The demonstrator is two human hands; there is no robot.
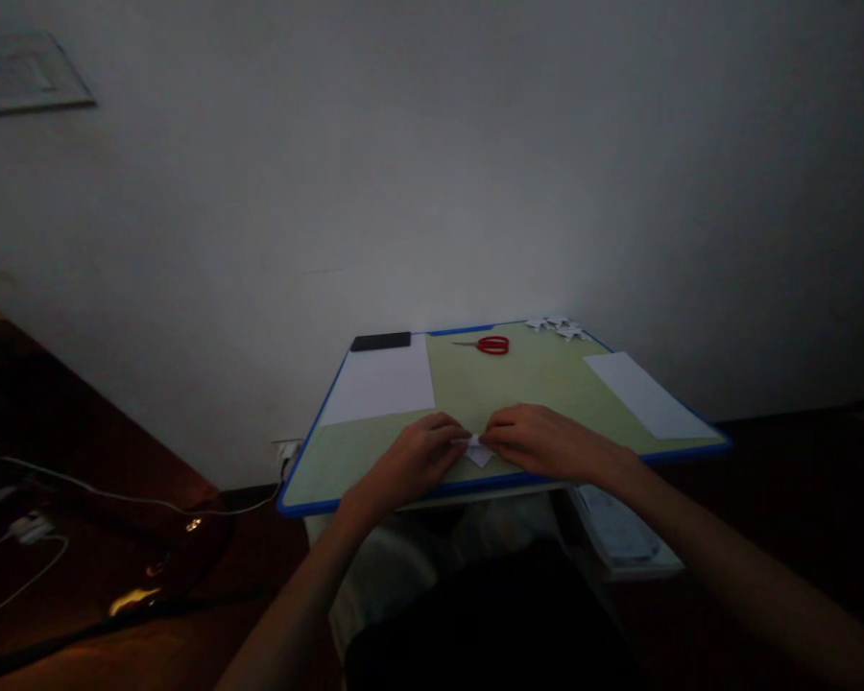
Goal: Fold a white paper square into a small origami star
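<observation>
Near the front edge of the table, a small piece of folded white paper is pinched between my two hands. My left hand has its fingers closed on the paper's left side. From the right, my right hand grips the other side, fingers pressed together. A pointed lower corner of the paper shows below my fingertips; the finer folds are too dark and small to make out. Beyond my hands lies a pair of scissors with red handles, blades pointing left.
The pale green tabletop has a blue rim and meets the wall. White sheets lie on the left under a dark flat object. A white paper strip rests on the right. Several folded paper pieces sit at the back right.
</observation>
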